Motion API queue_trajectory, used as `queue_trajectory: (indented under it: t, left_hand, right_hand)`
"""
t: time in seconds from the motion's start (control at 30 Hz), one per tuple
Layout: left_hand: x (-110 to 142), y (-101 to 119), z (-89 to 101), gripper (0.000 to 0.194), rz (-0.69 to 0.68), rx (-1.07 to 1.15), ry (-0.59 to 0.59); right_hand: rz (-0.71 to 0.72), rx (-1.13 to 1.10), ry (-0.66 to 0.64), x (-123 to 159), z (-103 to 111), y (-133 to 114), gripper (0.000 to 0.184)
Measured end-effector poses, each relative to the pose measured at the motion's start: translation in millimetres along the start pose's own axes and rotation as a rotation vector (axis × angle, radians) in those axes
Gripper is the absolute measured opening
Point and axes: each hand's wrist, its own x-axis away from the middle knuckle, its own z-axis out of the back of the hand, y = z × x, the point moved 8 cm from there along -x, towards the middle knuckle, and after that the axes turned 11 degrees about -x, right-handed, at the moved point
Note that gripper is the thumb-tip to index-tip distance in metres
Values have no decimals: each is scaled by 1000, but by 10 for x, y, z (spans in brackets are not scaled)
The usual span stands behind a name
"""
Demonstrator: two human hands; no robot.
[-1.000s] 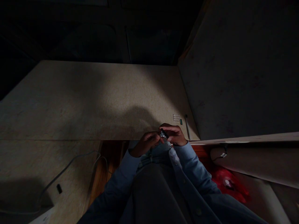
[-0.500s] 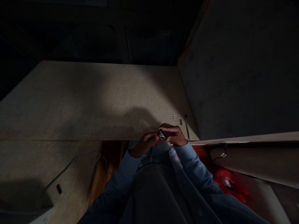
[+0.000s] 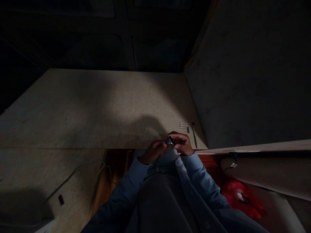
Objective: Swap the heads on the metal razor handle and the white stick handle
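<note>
My left hand (image 3: 156, 150) and my right hand (image 3: 181, 143) meet just in front of the counter's near edge. Between their fingertips is a small shiny silver-and-black object (image 3: 170, 141), too small and dark to name. Both hands are closed on it, the right from its far side and the left from its near left. Just beyond my right hand lie a clear piece with several sections (image 3: 183, 125), a small dark green item (image 3: 188, 129) and a thin stick with a dark end (image 3: 194, 134).
The pale counter (image 3: 121, 106) stretches left and away, with a grey panel (image 3: 247, 81) rising at the right. On the lower left surface are a cable (image 3: 73, 173) and a small black item (image 3: 61, 199). A red plastic bag (image 3: 243, 197) lies low at right.
The view has tilted up slightly, so everything sits a little lower. The silver-and-black object appears turned a little between my fingers; both hands still hold it.
</note>
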Motion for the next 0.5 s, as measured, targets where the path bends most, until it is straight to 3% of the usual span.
queue_trajectory:
  t: [0.3,0.5]
  left_hand:
    - [-78,-12,64,59,33,-64,132]
    - [-188,-143,-16,63,122,-81,70]
  right_hand:
    - [-15,25,36,7,132,-15,44]
    - [35,-61,121,69,270,36,42]
